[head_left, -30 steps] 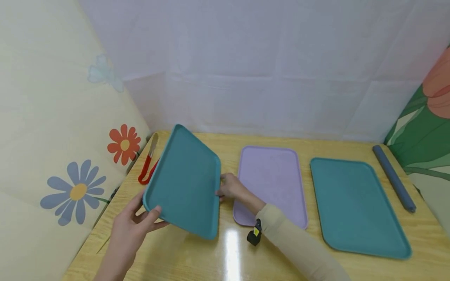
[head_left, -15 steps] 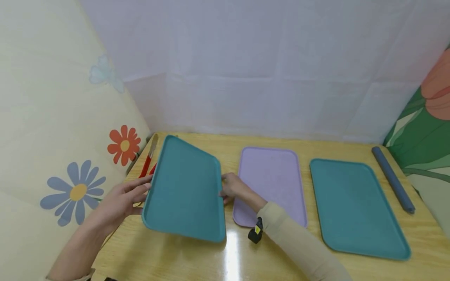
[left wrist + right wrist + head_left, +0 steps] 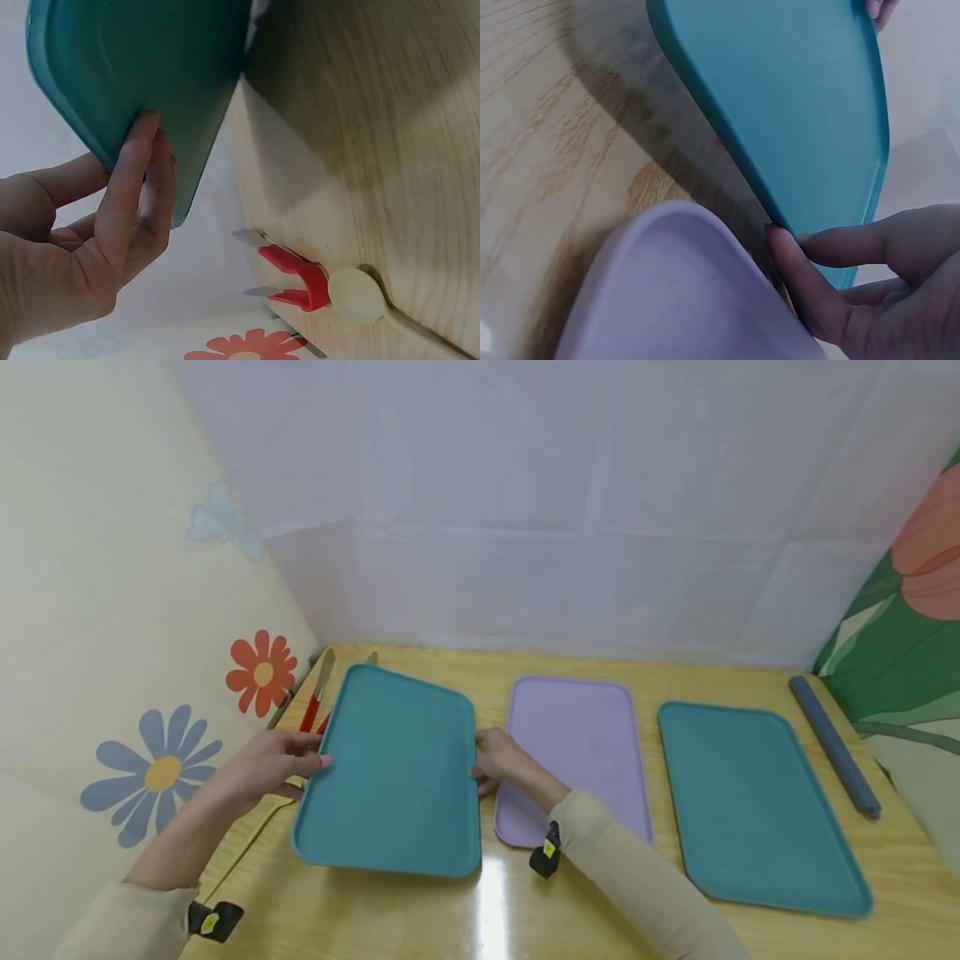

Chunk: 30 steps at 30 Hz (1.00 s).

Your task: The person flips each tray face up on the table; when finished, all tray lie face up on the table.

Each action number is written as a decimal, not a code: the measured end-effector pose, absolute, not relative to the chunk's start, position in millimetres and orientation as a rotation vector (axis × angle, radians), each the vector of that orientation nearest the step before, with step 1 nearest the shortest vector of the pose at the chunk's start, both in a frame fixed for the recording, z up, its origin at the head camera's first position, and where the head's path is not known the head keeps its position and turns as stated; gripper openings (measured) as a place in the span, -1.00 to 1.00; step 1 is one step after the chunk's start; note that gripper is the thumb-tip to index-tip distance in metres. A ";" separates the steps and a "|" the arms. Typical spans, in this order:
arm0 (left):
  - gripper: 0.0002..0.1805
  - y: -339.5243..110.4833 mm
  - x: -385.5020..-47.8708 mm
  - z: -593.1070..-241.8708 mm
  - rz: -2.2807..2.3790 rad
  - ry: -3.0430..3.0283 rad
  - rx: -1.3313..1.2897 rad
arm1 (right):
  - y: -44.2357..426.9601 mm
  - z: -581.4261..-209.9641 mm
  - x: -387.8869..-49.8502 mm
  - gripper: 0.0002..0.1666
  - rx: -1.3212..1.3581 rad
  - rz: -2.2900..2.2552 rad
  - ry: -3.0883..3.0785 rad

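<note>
Both hands hold a teal tray (image 3: 393, 777) by its two long sides, its left side raised above the table. My left hand (image 3: 272, 766) pinches the left rim, thumb on the upper face and fingers beneath, as the left wrist view shows. At the opposite rim my right hand (image 3: 504, 757) pinches the edge between thumb and fingers, close beside a purple tray (image 3: 577, 727). Red-handled tongs (image 3: 300, 277) and a pale wooden spoon (image 3: 358, 296) lie on the table under and beside the raised side; in the head view the tray partly hides them.
A second teal tray (image 3: 761, 810) lies flat on the wooden table (image 3: 360, 918), right of the purple one. Beyond it, a dark blue-grey rod (image 3: 834, 745) runs along the right edge. Cloth walls (image 3: 480, 527) stand behind and at the sides.
The tray's raised left side has come down, so it tilts less. My left hand has shifted from the near left corner up to the middle of the left rim. The right hand has barely moved.
</note>
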<state>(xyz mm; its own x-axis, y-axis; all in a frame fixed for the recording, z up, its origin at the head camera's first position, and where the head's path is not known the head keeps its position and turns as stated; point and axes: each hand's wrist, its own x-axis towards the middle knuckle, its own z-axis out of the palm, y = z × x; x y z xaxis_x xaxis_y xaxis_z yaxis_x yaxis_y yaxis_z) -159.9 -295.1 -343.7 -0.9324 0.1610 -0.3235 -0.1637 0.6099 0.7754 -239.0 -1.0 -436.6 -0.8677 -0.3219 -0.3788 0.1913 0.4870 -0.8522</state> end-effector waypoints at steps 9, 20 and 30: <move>-0.31 -300.5 -177.5 -353.5 1.114 2.558 -0.061 | -0.4 -437.3 -243.5 -0.16 -0.141 -1.394 2.270; -0.47 -301.2 -198.7 -367.3 1.051 2.561 -0.052 | 1.2 -436.6 -250.3 -0.24 -0.097 -1.421 2.276; -0.62 -297.6 -216.2 -387.8 0.933 2.619 -0.025 | 3.1 -435.4 -254.4 -0.20 -0.069 -1.429 2.282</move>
